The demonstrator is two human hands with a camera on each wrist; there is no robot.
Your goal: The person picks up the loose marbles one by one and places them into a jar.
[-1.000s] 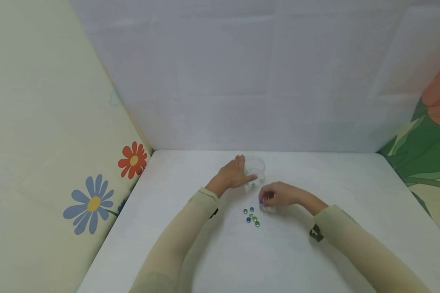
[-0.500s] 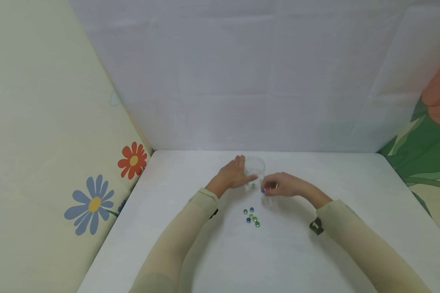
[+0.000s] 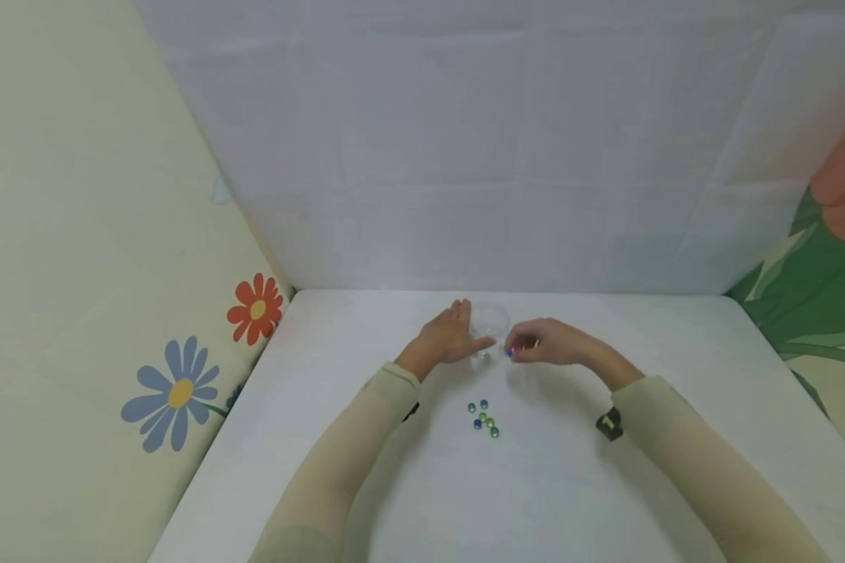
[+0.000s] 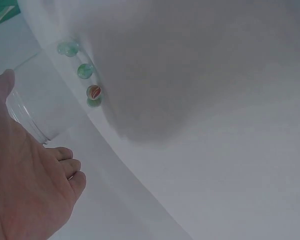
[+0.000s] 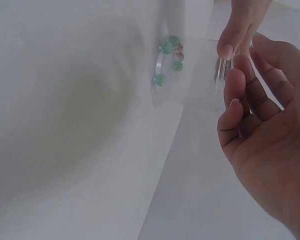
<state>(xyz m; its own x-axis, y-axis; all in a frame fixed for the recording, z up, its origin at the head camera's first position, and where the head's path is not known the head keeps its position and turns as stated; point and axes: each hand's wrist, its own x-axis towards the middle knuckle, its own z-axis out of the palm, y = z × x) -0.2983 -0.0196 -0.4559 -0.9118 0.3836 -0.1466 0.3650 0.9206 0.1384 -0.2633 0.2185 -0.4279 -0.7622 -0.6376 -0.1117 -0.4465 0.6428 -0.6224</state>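
A clear jar (image 3: 494, 314) stands upright toward the back of the table. My left hand (image 3: 445, 332) steadies it, thumb and fingers spread about its upper part. Several green and striped marbles lie at the bottom, among them a red-striped marble (image 4: 94, 92) in the left wrist view. Just right of the jar, my right hand (image 3: 552, 342) pinches a blue marble (image 3: 510, 353) between thumb and fingertips. In the right wrist view the marble is hidden by the fingers, which overlap the jar's rim (image 5: 222, 70).
In front of the jar lies a loose group of blue and green marbles, with a green marble (image 3: 494, 432) nearest. A white cloth (image 3: 422, 156) rises behind the table. Flower-printed panels (image 3: 98, 234) border both sides.
My right hand has lifted away from the loose marbles and moved up and back to the jar's side, carrying the blue marble. The left hand and jar have stayed put.
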